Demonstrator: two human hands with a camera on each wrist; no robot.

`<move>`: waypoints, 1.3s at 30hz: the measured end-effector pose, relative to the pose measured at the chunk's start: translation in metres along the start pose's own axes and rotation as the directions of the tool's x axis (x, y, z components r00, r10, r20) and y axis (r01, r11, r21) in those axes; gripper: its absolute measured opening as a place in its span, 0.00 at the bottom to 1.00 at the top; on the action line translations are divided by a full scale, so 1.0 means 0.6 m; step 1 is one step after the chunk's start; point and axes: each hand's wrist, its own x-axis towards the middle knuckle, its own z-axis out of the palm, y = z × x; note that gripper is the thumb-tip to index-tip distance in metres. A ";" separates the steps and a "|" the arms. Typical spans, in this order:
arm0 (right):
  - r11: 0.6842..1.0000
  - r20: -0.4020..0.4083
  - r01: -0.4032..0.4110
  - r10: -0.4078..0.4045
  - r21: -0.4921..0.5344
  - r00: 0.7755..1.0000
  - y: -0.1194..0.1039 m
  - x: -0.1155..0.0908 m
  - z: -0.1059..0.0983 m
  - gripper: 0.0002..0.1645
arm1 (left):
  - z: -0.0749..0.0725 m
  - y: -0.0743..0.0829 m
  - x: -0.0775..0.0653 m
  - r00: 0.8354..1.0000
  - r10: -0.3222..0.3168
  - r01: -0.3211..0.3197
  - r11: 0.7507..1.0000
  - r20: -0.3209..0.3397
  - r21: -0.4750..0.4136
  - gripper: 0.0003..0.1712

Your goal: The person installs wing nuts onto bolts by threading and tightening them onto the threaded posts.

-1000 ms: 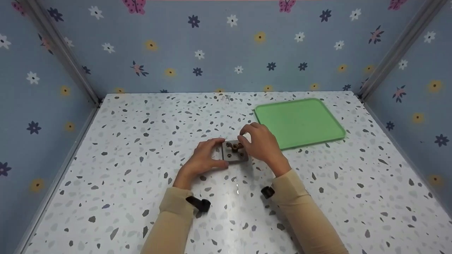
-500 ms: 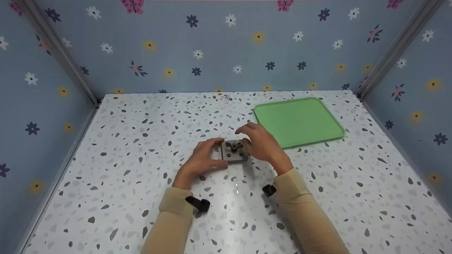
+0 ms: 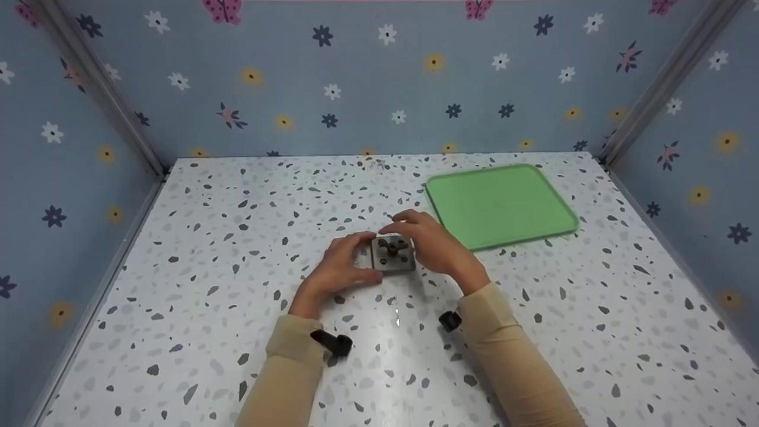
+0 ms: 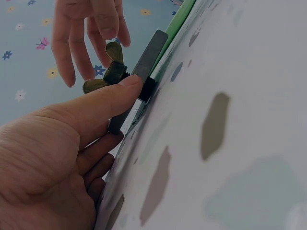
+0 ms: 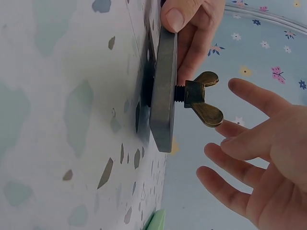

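While patterned blue walls (image 3: 367, 77) close off the far, left and right sides, the speckled white surface (image 3: 267, 190) spreads between them, its near edge out of sight. A broad stretch of it separates the hands from the left edge, and another runs from the right sleeve (image 3: 522, 367) to the right edge. Toward the far right corner lies a green tray (image 3: 504, 204), slightly turned; its near left corner sits just beside the right hand (image 3: 436, 243), so room is tightest there. That hand is spread, its fingers loosely bent and apart around the wing nut, holding nothing; whether one fingertip brushes a wing I cannot tell. The left hand (image 3: 338, 270) pinches a grey metal plate (image 5: 164, 96) at its left side, thumb toward the near edge and fingers toward the far one. The plate is about midway between the surface's left and right edges, well short of the far edge, with a dark part visible beneath it. On its upper face stands a brass-coloured wing nut (image 5: 195, 93), and a short threaded bolt (image 5: 180, 93) shows between the two.
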 end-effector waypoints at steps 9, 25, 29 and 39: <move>1.000 0.026 -0.023 0.022 0.015 0.999 -0.005 -0.001 0.005 0.52 | -0.003 0.002 -0.002 1.000 0.028 -0.028 0.999 0.005 0.027 0.54; 0.998 0.062 -0.063 0.064 -0.031 0.996 -0.009 0.001 0.008 0.45 | -0.002 0.001 -0.002 1.000 0.001 -0.001 1.000 0.008 0.009 0.55; 0.998 0.064 -0.053 0.056 -0.044 0.996 -0.009 0.002 0.008 0.42 | -0.002 -0.001 -0.001 1.000 0.006 -0.006 1.000 0.001 0.027 0.55; 0.999 0.049 -0.029 0.031 -0.046 0.998 -0.006 0.002 0.008 0.37 | -0.002 0.001 -0.001 1.000 0.005 -0.005 0.999 0.002 0.040 0.54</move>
